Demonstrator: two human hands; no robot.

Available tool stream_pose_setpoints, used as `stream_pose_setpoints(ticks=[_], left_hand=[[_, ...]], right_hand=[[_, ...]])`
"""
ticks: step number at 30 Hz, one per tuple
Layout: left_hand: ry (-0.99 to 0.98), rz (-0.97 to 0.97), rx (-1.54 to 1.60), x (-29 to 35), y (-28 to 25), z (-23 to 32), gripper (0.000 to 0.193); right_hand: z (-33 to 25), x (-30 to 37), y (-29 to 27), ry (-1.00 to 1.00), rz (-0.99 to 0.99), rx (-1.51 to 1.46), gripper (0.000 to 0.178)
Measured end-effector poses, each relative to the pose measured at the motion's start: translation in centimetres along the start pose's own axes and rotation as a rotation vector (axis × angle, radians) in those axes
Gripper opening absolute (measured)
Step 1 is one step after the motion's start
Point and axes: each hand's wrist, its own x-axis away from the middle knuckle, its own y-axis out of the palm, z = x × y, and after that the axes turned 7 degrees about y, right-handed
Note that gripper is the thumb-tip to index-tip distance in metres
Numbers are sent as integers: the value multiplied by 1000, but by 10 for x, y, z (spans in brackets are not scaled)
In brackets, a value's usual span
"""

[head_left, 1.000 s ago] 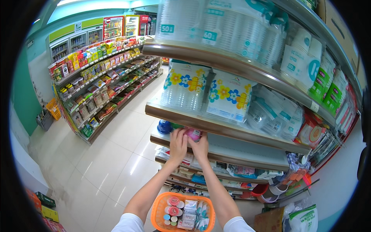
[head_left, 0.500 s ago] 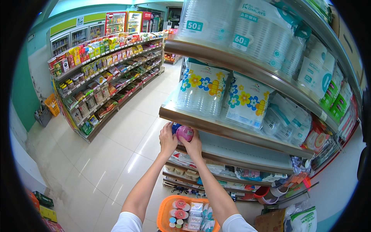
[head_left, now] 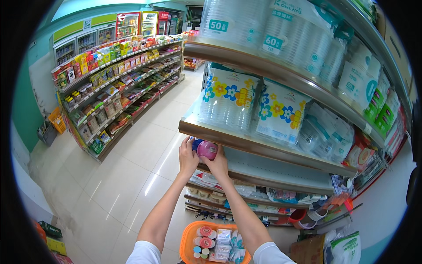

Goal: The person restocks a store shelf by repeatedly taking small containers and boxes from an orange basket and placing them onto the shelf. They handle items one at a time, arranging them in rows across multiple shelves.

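Note:
At the left end of a mostly bare shelf point(head_left: 272, 171), both my hands are around two rounded items set close together. My right hand point(head_left: 217, 163) grips a pink round container point(head_left: 207, 150) with a small label, its thumb across the front. My left hand point(head_left: 188, 159) is closed about the left side, its fingers at a dark blue item point(head_left: 196, 143) that is partly hidden behind the pink one. Below my forearms, an orange basket point(head_left: 186, 235) holds round red-and-white tubs point(head_left: 205, 242), small boxes point(head_left: 223, 235) and bagged goods.
Just above my hands juts a shelf edge point(head_left: 246, 145) carrying bagged plastic cups point(head_left: 228, 97). Lower shelves hold packaged goods. Across the tiled floor point(head_left: 145, 176), a long rack point(head_left: 118, 79) of snacks stands at the left. Buckets point(head_left: 303, 218) and bags sit at lower right.
The pink container has shifted slightly left and turned, so its label now faces more towards me. My hands have moved a little left with it; the whole view has shifted slightly.

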Motion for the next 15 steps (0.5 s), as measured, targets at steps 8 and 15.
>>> stream_pose_setpoints(ticks=[8,15], left_hand=[[134,124,-80,21,-9,55,50],[317,1,257,63,31,141,15]], right_hand=[[-9,16,-21,-63,50,-30,82],[18,55,-96,119,103,-426,22]])
